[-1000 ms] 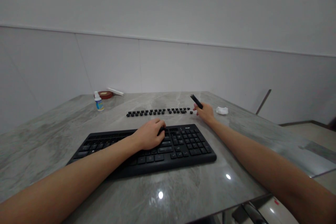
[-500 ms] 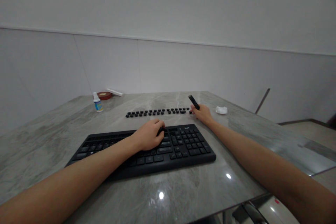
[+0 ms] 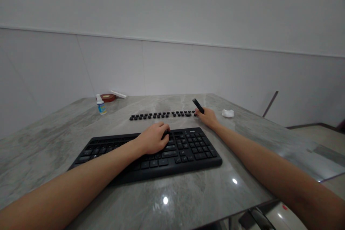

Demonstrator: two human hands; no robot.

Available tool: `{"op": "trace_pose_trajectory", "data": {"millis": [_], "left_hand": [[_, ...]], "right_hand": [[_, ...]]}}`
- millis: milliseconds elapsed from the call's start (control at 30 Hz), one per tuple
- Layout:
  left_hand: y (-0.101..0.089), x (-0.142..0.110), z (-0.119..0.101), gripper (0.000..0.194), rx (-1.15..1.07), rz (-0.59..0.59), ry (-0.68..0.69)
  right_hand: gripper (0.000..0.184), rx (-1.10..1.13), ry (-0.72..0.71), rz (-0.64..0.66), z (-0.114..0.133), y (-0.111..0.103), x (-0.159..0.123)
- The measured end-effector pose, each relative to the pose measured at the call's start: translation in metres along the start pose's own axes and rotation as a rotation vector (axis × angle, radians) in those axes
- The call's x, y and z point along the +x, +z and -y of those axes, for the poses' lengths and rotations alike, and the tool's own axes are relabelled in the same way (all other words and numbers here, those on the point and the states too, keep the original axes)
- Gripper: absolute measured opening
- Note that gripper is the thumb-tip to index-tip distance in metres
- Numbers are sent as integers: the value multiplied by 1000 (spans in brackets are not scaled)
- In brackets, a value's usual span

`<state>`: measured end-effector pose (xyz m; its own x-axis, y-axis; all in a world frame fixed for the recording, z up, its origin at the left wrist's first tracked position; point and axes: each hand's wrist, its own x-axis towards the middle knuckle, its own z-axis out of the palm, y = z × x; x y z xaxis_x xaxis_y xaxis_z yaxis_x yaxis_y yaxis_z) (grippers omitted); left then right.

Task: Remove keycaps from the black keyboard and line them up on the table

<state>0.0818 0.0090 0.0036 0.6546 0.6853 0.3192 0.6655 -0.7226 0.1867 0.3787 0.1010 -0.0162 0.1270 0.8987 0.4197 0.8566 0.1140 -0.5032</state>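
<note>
A black keyboard (image 3: 172,170) lies across the near part of the table. Over its upper middle, my left hand (image 3: 154,137) rests with the fingers curled and the thumb near them; something dark shows between them, too hidden to name. Beyond the keyboard, two rows of loose black keycaps (image 3: 154,115) stretch along the table. At the right end of these rows sits my right hand (image 3: 207,116), closed around a black stick-like tool (image 3: 198,105) that points up and to the left. Its fingertips are close to the last keycap in the front row.
Back left on the grey marble-look table (image 3: 188,194) stand a small white spray bottle (image 3: 101,106) with a blue label and a round brown case (image 3: 108,97). A white strip (image 3: 118,94) leans behind the case. A crumpled white tissue (image 3: 228,113) lies right of my right hand.
My right hand has moved slightly left and down, its fingertips now at the end keycap of the front row. The black stick-like tool moved with it. My left hand stays on the keyboard.
</note>
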Motion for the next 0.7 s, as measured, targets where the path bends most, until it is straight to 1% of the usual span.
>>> {"op": "trace_pose_trajectory", "data": {"millis": [367,700], "left_hand": [[0,0,0,21,13,7,-3],[-2,0,-2,21,8,9,-9]], "right_hand": [[37,-35,-40,45,-1,4,0],[38,-13,-17,46,-3,3,1]]}}
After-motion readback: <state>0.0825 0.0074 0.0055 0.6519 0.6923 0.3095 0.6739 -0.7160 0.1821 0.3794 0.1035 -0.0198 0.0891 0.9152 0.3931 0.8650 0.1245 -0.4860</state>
